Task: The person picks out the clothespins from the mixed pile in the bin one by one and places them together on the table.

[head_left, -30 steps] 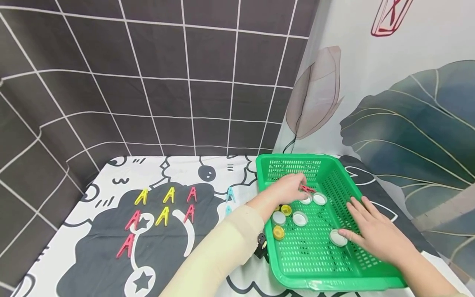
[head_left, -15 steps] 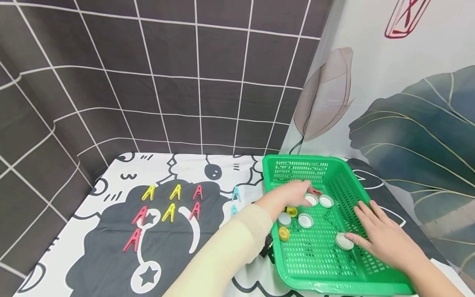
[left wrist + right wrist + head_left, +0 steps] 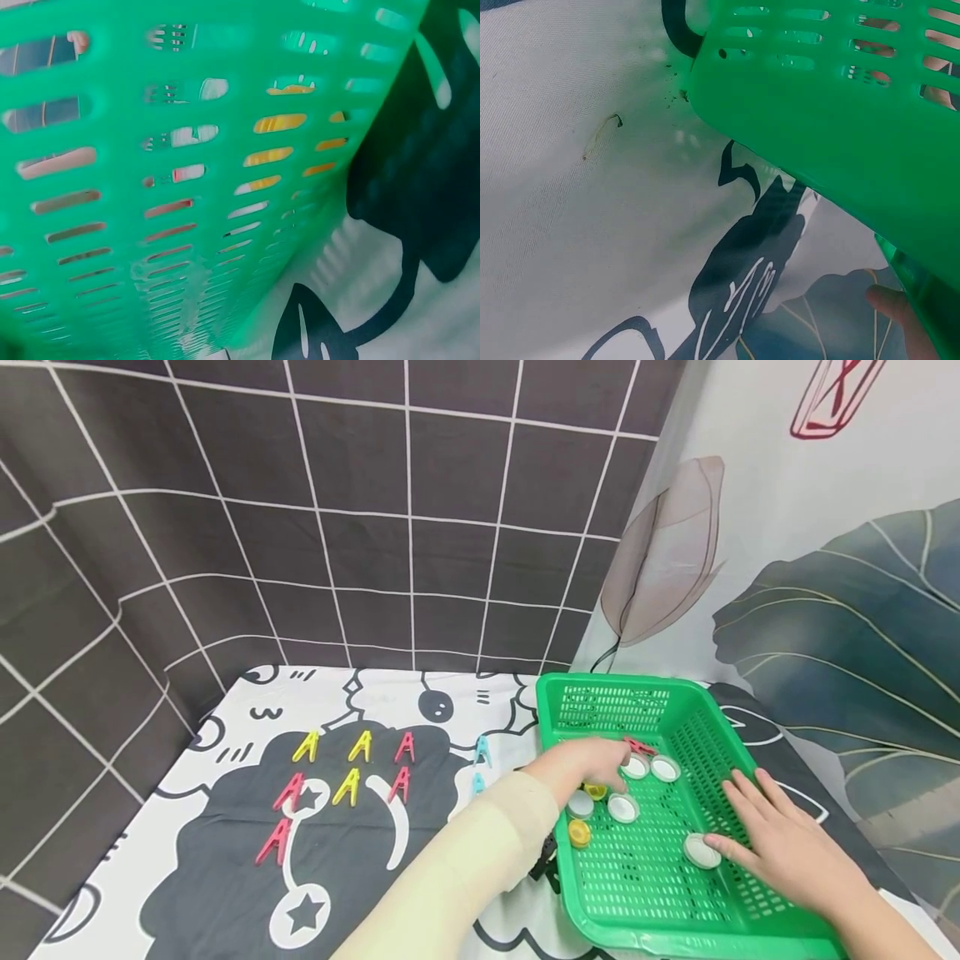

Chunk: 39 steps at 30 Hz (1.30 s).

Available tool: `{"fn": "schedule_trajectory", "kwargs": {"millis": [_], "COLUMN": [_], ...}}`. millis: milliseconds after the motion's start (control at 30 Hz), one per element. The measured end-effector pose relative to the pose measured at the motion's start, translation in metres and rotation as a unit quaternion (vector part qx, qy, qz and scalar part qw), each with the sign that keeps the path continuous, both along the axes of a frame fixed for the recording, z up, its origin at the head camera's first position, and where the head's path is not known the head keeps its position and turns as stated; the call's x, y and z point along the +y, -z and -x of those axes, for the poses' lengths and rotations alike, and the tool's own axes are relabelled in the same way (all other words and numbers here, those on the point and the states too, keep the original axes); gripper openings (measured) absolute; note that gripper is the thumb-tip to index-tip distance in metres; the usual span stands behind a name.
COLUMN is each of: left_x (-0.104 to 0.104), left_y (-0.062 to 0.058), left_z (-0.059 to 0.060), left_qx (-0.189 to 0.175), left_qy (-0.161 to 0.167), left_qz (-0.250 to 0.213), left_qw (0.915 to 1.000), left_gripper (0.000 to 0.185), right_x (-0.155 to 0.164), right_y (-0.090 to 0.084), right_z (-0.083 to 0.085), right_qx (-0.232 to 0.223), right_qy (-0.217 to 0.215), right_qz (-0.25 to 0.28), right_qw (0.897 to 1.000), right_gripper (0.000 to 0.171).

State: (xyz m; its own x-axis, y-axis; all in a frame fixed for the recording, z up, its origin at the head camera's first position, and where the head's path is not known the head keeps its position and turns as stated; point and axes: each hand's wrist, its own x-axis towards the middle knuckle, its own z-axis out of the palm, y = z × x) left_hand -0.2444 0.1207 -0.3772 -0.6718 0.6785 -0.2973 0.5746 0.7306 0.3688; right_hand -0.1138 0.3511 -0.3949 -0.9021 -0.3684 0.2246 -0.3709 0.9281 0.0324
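My left hand (image 3: 596,760), in a cream sleeve, reaches into the green plastic basket (image 3: 577,885), thumb and finger parted. Just beyond its fingertips lie a red clothespin (image 3: 642,747) and a white bottle cap (image 3: 636,767). Beside that is another white cap (image 3: 666,768); nearer are a white cap (image 3: 622,808), a grey-white cap (image 3: 580,805) and yellow caps (image 3: 579,833). My right hand (image 3: 780,843) lies with straight fingers along the basket's right side, its thumb overlapping a white cap (image 3: 701,852). A fingertip (image 3: 892,304) shows past the rim in the right wrist view.
Left of the basket, yellow clothespins (image 3: 347,787) and red clothespins (image 3: 277,842) stand in rows on the patterned cloth (image 3: 217,860). Light blue clothespins (image 3: 482,750) are closer to the basket. A black object (image 3: 546,858) sits against its left wall. Curtains hang behind.
The head view has shifted, moving the scene rightward. My left hand has drawn back slightly from the red clothespin, which stays in place. My right hand keeps its spot on the basket.
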Motion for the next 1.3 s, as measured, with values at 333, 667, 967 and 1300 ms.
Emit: {"fn": "schedule_trajectory", "kwargs": {"millis": [333,667,967,1300], "left_x": [0.0024,0.0006,0.0044,0.0052], "left_y": [0.0019,0.0051,0.0080,0.0080], "left_z": [0.0000,-0.0034,-0.0091,-0.0058], "left_qx": [0.018,-0.002,-0.011,0.020], "left_qy": [-0.001,0.026,0.039,0.055], "left_qz": [0.038,0.104,0.160,0.105], "left_qw": [0.9991,0.9942,0.9862,0.9927], "left_gripper": [0.048,0.041,0.031,0.020], "right_x": [0.0009,0.0003,0.0015,0.0009], "right_y": [0.0018,0.0025,0.0026,0.0037], "right_z": [0.0015,0.0028,0.0032,0.0026], "right_qx": [0.005,0.008,-0.001,-0.011], "right_qy": [-0.004,-0.005,-0.002,0.007], "right_qz": [-0.002,-0.007,-0.007,-0.009], "right_qw": [1.000,1.000,1.000,1.000], "right_gripper": [0.079,0.079,0.080,0.080]}}
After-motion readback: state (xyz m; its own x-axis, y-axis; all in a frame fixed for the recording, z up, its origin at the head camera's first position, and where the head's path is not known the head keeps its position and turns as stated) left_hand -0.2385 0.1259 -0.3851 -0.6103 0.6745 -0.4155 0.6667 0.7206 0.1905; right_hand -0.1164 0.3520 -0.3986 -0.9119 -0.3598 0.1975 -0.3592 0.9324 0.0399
